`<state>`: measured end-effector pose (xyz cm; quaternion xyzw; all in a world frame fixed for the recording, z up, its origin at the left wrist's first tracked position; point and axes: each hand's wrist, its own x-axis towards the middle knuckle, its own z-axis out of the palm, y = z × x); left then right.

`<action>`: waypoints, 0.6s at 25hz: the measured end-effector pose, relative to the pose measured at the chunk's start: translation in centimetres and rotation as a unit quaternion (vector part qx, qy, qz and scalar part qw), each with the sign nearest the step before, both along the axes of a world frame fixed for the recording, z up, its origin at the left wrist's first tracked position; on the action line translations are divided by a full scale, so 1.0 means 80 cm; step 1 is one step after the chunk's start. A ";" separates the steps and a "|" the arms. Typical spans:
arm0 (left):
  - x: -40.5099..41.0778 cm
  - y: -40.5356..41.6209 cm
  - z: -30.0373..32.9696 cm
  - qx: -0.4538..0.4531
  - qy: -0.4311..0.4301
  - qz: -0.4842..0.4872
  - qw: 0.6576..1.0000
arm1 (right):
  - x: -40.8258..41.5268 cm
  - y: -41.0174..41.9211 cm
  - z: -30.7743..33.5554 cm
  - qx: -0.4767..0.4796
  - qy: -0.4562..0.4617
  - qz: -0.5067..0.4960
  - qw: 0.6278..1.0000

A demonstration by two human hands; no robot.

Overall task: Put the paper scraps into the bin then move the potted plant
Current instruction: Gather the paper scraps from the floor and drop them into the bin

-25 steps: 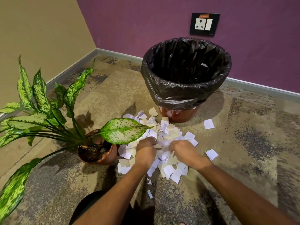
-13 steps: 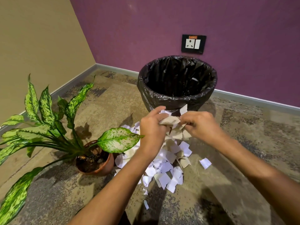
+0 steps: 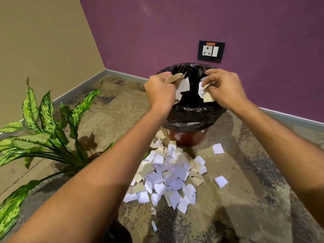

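Now both hands raised from floor pile: left hand (image 3: 160,90), right hand (image 3: 223,89) pinching paper scraps (image 3: 182,86) over bin (image 3: 189,116).

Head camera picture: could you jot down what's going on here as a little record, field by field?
Setting: corner of a carpeted room, purple wall behind
Left hand: grips a bunch of paper scraps above the bin
Right hand: grips more scraps above the bin
Bin: black liner, open top, standing on the floor
Scraps in hands: white and tan, not yet released
Pile on floor: many scraps left in front of the bin
Potted plant: on the floor left of the pile, untouched
Wall socket: above the bin
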<state>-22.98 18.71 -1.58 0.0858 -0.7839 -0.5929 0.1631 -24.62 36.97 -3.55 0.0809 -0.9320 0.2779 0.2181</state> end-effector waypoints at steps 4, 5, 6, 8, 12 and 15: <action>-0.016 0.004 0.003 -0.058 -0.011 -0.015 0.998 | -0.003 -0.007 -0.015 -0.025 -0.025 0.009 0.999; -0.022 0.004 0.003 -0.063 -0.015 -0.008 0.998 | -0.004 -0.008 -0.017 -0.037 -0.028 0.013 0.999; -0.027 0.005 0.002 -0.067 -0.020 -0.003 0.998 | -0.005 -0.009 -0.020 -0.051 -0.027 0.016 0.998; -0.035 0.008 0.005 -0.083 -0.026 -0.006 0.996 | -0.007 -0.012 -0.023 -0.082 -0.020 0.017 0.996; -0.041 0.012 0.005 -0.098 -0.036 -0.042 0.994 | -0.006 -0.021 -0.028 -0.080 0.011 0.002 0.997; -0.039 0.012 0.000 -0.134 -0.041 -0.068 0.988 | -0.006 -0.028 -0.031 -0.052 0.018 0.002 0.998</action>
